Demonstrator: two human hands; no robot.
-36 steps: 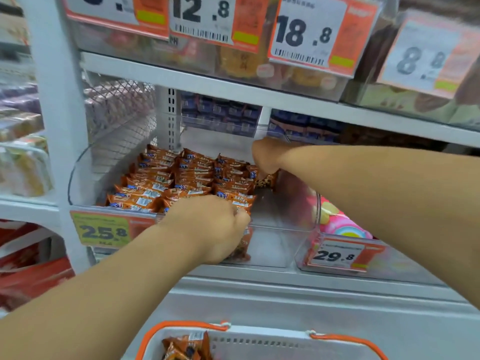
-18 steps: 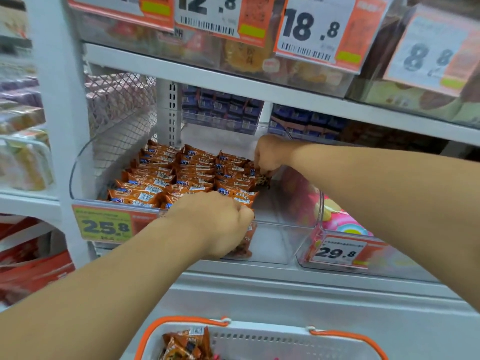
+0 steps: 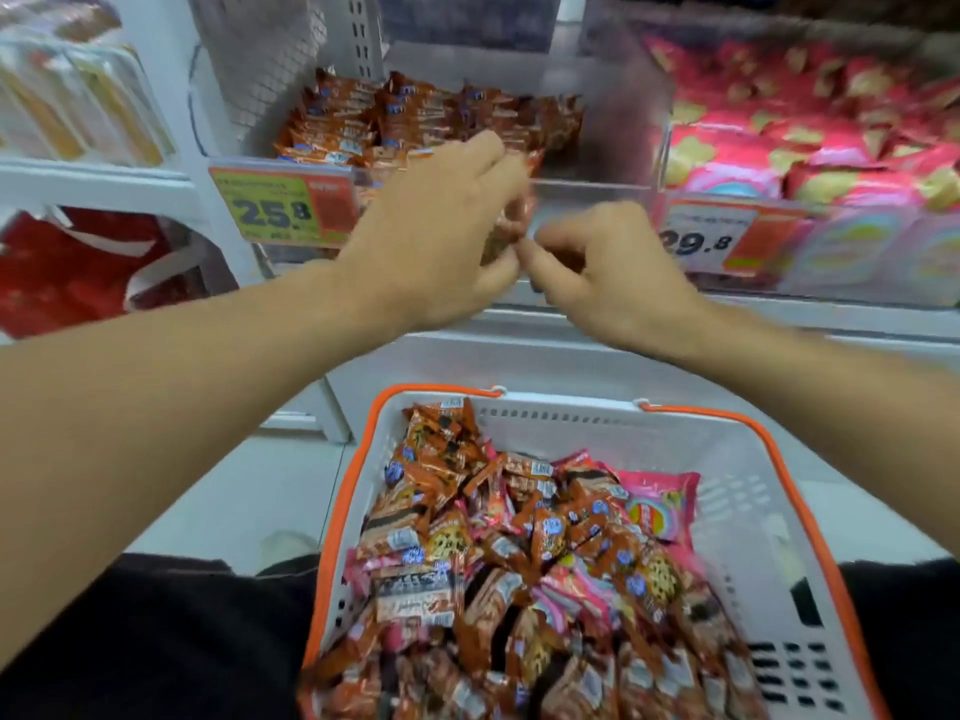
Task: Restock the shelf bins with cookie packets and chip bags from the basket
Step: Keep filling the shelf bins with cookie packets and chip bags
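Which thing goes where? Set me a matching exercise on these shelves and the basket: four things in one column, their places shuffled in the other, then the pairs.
Things
1. orange cookie packets on the shelf
2. pink chip bags on the shelf
3. basket
4. red bags

Places
A. clear bin behind the 29.8 price tag
B. bottom of the view, nearest the camera
C. clear bin behind the 25.8 price tag
D. lower shelf at the far left

Pairs: 1-C, 2-A, 3-B, 4-D
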